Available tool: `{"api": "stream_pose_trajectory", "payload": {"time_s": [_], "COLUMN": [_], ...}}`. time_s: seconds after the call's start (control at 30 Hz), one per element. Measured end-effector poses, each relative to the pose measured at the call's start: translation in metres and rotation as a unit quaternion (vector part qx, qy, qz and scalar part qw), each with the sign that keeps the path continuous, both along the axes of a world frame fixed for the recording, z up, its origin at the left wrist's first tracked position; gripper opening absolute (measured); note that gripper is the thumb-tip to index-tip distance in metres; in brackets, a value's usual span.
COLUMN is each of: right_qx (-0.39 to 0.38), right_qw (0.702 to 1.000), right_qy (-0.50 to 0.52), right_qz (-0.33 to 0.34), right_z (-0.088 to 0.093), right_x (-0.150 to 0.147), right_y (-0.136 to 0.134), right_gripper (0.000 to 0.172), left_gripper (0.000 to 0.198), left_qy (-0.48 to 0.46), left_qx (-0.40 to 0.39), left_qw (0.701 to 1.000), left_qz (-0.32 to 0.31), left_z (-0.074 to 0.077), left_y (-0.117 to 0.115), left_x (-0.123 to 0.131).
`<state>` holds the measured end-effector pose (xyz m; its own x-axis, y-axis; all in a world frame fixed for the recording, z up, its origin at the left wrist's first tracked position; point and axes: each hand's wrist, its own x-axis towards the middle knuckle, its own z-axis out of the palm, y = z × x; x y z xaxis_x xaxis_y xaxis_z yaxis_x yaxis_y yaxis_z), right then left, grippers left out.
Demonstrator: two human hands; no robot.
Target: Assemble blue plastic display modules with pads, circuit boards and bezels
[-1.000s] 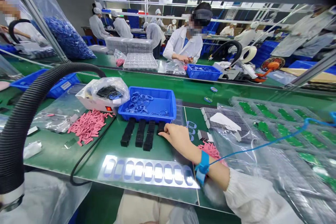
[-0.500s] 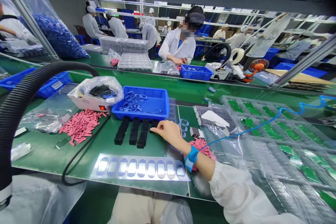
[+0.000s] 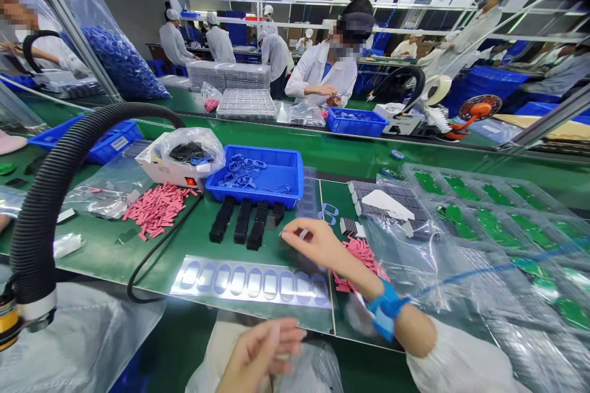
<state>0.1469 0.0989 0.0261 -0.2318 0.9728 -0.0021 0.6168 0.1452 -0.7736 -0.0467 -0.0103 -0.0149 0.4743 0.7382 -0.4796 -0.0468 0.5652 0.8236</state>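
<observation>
The person's right hand [image 3: 320, 247] is hanging over the green worktop [image 3: 281, 239], its fingers curling inward and pinching a small pale piece [image 3: 303, 234], which is too small to name. That piece is sitting just right of a row of black foam blocks [image 3: 239, 225] and just above a clear sheet with oval windows [image 3: 251, 282]. A blue wrist strap [image 3: 387, 310] is circling that wrist, and a loose heap of pink strips [image 3: 359, 264] is lying beneath the forearm.

The left hand [image 3: 260, 353] is blurred beyond the worktop's near edge, its fingers spread open and gripping nothing.

Toward the far edge, a blue tray [image 3: 255, 163] is holding blue plastic frames [image 3: 239, 175], while a second pile of pink strips [image 3: 159, 209] is lying left of the black foam blocks. Sealed trays of green circuit boards [image 3: 488, 227] are covering the right side. Across the line, a co-worker [image 3: 322, 77] is working with both hands.
</observation>
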Motion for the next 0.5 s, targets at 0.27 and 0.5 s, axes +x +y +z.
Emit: {"api": "stream_pose_trajectory", "payload": {"time_s": [0.27, 0.5], "right_qx": [-0.070, 0.267], "right_qw": [0.969, 0.958], "right_qy": [0.205, 0.075], "right_qz": [0.120, -0.069], "right_z": [0.035, 0.027], "right_x": [0.004, 0.013], "right_y": [-0.116, -0.149], "right_gripper": [0.004, 0.018], "left_gripper": [0.045, 0.036], "left_qy": [-0.184, -0.212], "left_qx": [-0.023, -0.044], "left_qw": [0.965, 0.973], "left_qz": [-0.186, -0.076], "left_z": [0.024, 0.038], "left_y": [0.015, 0.002], "left_x": [0.019, 0.032]}}
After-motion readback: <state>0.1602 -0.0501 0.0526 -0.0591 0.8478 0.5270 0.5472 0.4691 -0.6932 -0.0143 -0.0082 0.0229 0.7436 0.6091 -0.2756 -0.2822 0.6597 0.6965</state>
